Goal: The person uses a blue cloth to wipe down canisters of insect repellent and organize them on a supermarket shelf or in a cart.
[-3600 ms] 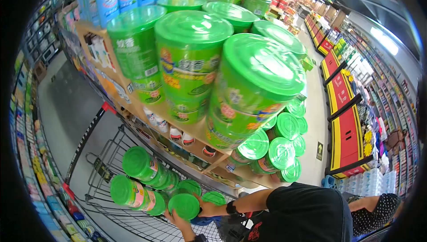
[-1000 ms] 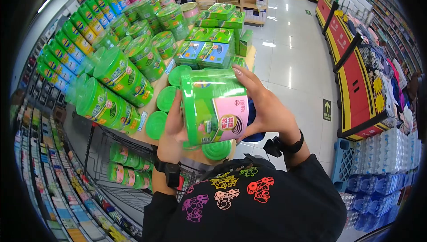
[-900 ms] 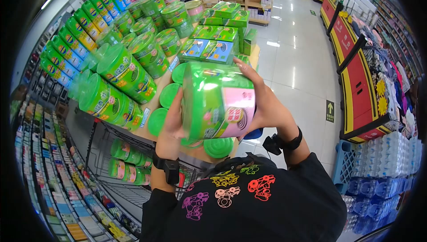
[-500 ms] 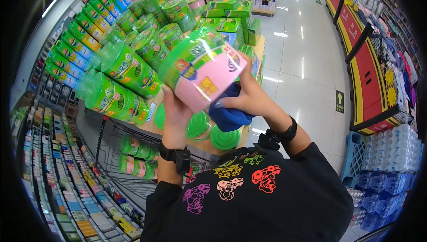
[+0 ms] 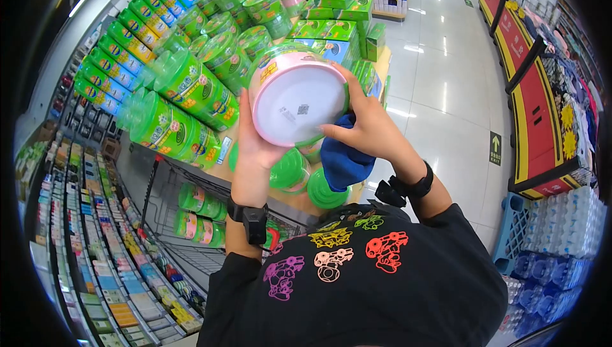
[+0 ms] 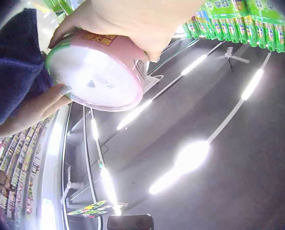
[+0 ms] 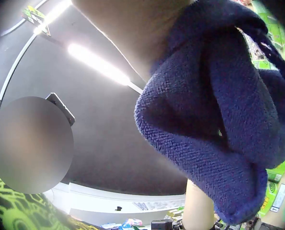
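Note:
A tub of mosquito coils is held up in front of the chest in the head view, tipped so its white printed base faces me. My left hand grips its left side. From the right, my right hand holds the tub, thumb at the base's edge, with a dark blue cloth bunched in the same hand. The left wrist view shows the tub's pink band and base between both hands. In the right wrist view the cloth fills the middle and hides most of the right hand.
A wooden display stand bears stacked green tubs, boxes and spray cans. Below on the left, a shopping cart holds several tubs. Bottled water and red-panelled bins line the aisle's right side.
Earlier, both hands were on a green-lidded tub low over the cart. Since then a tub has been raised and turned over from its side, bringing the white base into view.

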`<move>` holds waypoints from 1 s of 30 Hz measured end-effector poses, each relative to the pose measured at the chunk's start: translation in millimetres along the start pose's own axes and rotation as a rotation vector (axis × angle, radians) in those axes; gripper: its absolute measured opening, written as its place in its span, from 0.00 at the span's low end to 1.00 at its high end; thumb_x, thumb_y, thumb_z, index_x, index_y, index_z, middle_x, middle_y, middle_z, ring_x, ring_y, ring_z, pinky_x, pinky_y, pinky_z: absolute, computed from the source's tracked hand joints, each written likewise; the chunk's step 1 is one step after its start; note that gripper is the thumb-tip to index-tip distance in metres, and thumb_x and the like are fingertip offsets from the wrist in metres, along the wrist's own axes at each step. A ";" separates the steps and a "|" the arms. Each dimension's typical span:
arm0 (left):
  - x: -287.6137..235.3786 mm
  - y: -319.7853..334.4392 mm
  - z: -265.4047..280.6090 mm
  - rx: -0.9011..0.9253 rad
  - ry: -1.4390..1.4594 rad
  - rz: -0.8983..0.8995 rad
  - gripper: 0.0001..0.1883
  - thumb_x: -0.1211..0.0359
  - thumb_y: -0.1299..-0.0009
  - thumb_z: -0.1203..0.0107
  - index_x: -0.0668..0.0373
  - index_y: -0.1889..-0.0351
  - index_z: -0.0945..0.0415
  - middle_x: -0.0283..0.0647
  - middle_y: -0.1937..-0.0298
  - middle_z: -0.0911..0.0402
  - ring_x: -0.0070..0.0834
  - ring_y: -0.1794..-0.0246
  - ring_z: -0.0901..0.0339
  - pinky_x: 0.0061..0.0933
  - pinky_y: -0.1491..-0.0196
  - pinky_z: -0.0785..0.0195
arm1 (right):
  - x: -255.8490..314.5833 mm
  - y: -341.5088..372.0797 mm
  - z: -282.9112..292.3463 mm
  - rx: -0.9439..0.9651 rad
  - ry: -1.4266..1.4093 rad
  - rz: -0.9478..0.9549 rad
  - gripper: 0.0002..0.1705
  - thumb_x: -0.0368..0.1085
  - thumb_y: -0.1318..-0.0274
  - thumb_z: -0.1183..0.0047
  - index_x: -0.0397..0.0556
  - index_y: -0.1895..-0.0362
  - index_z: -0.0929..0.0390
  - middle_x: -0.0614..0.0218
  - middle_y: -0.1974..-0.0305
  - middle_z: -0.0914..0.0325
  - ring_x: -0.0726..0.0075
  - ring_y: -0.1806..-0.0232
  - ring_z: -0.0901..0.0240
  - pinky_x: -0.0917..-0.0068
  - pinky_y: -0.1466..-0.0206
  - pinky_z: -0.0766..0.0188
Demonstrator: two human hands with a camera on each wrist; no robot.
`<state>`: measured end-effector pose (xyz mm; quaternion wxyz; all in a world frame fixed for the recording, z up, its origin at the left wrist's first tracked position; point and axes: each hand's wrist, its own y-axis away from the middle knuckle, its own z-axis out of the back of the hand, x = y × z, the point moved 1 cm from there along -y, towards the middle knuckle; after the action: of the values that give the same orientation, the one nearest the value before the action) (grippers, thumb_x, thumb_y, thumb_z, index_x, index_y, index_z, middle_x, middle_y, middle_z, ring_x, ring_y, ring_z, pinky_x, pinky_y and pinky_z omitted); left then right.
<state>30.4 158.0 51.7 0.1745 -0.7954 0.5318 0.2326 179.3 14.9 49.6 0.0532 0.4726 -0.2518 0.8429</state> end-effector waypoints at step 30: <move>52.5 17.9 51.5 -0.505 -0.933 -0.630 0.30 0.63 0.41 0.36 0.60 0.46 0.40 0.42 0.50 0.32 0.27 0.52 0.31 0.29 0.49 0.34 | -121.3 4.3 -35.7 0.442 -0.676 -0.136 0.45 0.58 0.41 0.57 0.40 0.33 0.56 0.56 0.34 0.48 0.64 0.33 0.51 0.68 0.32 0.53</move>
<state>21.5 138.2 -20.7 0.2553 -0.7454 0.0671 0.6121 216.8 46.1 -67.1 -0.0798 0.7385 -0.0363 0.6685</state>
